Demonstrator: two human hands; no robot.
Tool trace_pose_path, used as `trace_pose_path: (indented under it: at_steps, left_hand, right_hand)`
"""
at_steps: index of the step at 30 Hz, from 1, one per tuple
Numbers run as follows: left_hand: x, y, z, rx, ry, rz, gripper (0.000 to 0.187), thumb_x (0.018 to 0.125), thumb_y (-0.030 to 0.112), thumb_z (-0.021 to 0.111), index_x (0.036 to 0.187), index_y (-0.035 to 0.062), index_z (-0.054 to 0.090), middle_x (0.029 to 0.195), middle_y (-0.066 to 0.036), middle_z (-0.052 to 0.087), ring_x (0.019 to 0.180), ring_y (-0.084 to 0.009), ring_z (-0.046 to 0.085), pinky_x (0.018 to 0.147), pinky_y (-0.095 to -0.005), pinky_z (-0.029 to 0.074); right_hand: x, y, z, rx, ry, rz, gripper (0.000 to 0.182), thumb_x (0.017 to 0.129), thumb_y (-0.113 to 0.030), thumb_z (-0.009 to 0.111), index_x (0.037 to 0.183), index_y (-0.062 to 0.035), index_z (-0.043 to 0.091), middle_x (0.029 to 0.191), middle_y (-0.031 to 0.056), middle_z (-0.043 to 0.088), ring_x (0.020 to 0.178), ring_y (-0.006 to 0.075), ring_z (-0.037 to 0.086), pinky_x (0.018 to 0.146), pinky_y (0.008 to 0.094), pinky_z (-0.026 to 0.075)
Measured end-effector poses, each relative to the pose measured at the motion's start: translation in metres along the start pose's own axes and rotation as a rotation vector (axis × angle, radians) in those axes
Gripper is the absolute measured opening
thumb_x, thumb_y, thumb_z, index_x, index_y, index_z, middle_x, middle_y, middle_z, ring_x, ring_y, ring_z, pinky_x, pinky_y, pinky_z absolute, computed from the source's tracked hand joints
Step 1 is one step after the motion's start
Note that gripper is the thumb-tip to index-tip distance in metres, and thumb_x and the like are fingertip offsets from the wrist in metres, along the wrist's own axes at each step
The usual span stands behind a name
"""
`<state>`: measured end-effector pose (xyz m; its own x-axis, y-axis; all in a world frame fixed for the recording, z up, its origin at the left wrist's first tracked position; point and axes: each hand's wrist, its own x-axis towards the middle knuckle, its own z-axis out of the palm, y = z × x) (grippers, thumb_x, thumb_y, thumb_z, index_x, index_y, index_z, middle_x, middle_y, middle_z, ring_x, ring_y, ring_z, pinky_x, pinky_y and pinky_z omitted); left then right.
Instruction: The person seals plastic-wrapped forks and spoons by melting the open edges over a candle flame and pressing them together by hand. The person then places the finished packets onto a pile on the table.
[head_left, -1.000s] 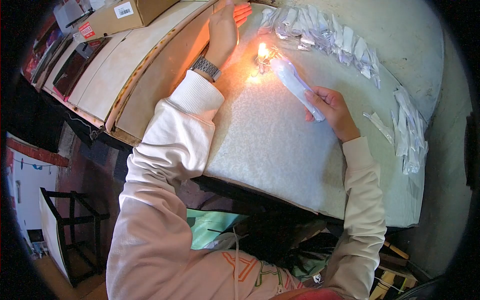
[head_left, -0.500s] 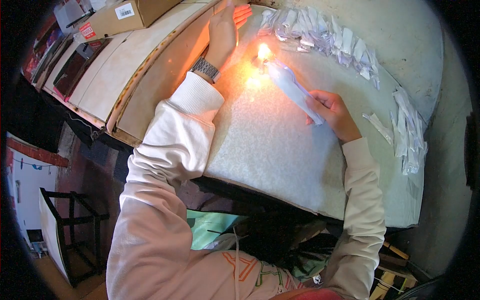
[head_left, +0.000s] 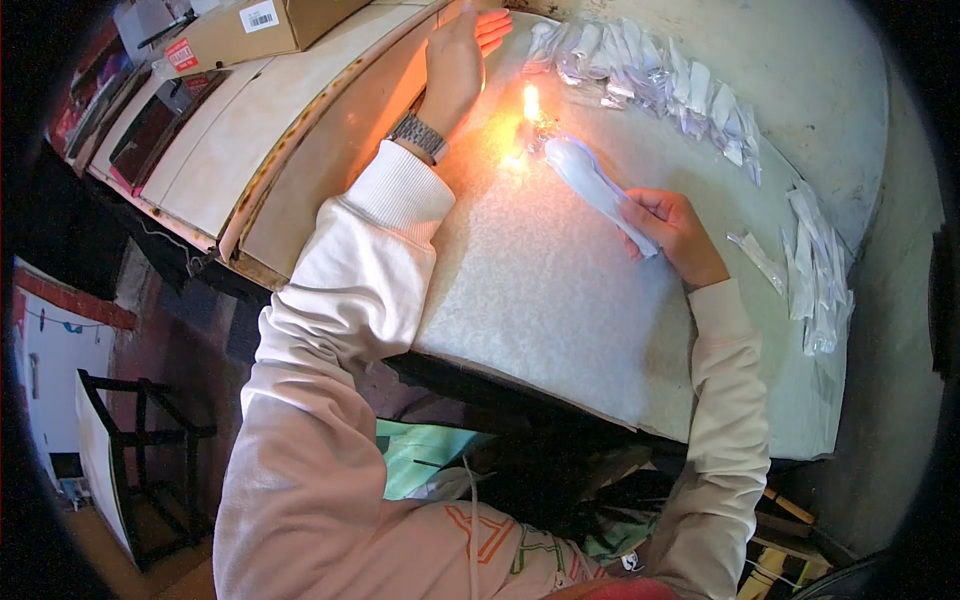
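Note:
My left hand [head_left: 457, 62] is raised beside the flame, palm turned toward it, fingers stretched out and lit orange, holding nothing. A small flame [head_left: 531, 100] burns near the back of the pale tabletop [head_left: 540, 290]. My right hand [head_left: 672, 232] grips the near end of a wrapped white packet [head_left: 590, 182]. The packet's far end points at the flame, just to its lower right. A row of wrapped packets [head_left: 640, 65] lies along the back edge, and a further pile [head_left: 820, 265] lies at the right.
A cardboard box [head_left: 250, 32] sits on the raised tiled ledge [head_left: 240, 110] at the left. One single packet [head_left: 757, 258] lies near the right pile. A wall [head_left: 800, 70] borders the table behind. A black-framed stool [head_left: 150, 440] stands on the floor at lower left.
The packet's tip has drawn slightly away from the flame, down and right, with my right hand. The flame looks taller and narrower. My left hand has barely moved.

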<state>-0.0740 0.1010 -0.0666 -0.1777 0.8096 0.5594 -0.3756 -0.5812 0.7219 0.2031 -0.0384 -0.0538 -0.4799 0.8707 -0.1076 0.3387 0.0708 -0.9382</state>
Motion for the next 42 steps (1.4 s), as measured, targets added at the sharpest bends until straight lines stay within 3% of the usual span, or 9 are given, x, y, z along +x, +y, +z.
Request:
trace_pose_path:
  at_steps: [6,12,20,29,42]
  left_hand:
    - [0.0,0.0,0.001,0.004,-0.002,-0.005,0.04,0.099,0.022,0.033,0.103,-0.0083,0.058,0.101,-0.018,0.064,0.095,-0.0224,0.062,0.089,-0.0322,0.048]
    - [0.001,-0.002,0.0,0.101,-0.014,0.085,0.04,0.099,0.02,0.032,0.1,-0.0078,0.06,0.099,-0.016,0.065,0.093,-0.0216,0.063,0.088,-0.0317,0.049]
    - [0.0,0.002,0.003,0.207,0.029,0.152,0.039,0.098,0.02,0.034,0.098,-0.007,0.062,0.097,-0.013,0.066,0.089,-0.0201,0.063,0.085,-0.0297,0.049]
    - [-0.004,0.004,0.007,0.048,-0.016,-0.037,0.043,0.099,0.027,0.037,0.103,-0.009,0.061,0.099,-0.016,0.066,0.089,-0.019,0.063,0.084,-0.0283,0.049]
    - [-0.001,0.003,0.009,-0.029,-0.012,-0.102,0.046,0.099,0.03,0.039,0.101,-0.0091,0.061,0.098,-0.016,0.066,0.09,-0.0201,0.063,0.084,-0.0289,0.049]
  right_hand:
    - [0.002,0.0,0.002,-0.043,0.042,-0.015,0.027,0.092,-0.027,0.056,0.096,-0.0015,0.063,0.065,-0.0016,0.053,0.055,0.0055,0.049,0.052,0.0214,0.039]
    - [0.004,0.001,-0.005,0.029,0.107,0.004,0.024,0.091,-0.025,0.058,0.093,-0.001,0.063,0.065,-0.0009,0.054,0.05,0.0056,0.049,0.04,0.0216,0.037]
    - [0.008,0.0,-0.003,0.084,0.074,-0.037,0.026,0.089,-0.028,0.061,0.087,-0.0017,0.064,0.061,-0.0007,0.054,0.046,0.0065,0.048,0.041,0.0222,0.038]
    - [0.013,0.005,-0.003,0.073,0.065,-0.011,0.027,0.09,-0.028,0.06,0.09,-0.0014,0.064,0.064,-0.0008,0.055,0.049,0.0061,0.05,0.043,0.0214,0.041]
    - [0.018,0.01,-0.008,0.105,0.005,-0.024,0.03,0.09,-0.031,0.06,0.092,-0.0015,0.064,0.065,-0.0019,0.054,0.051,0.0052,0.05,0.043,0.0214,0.041]
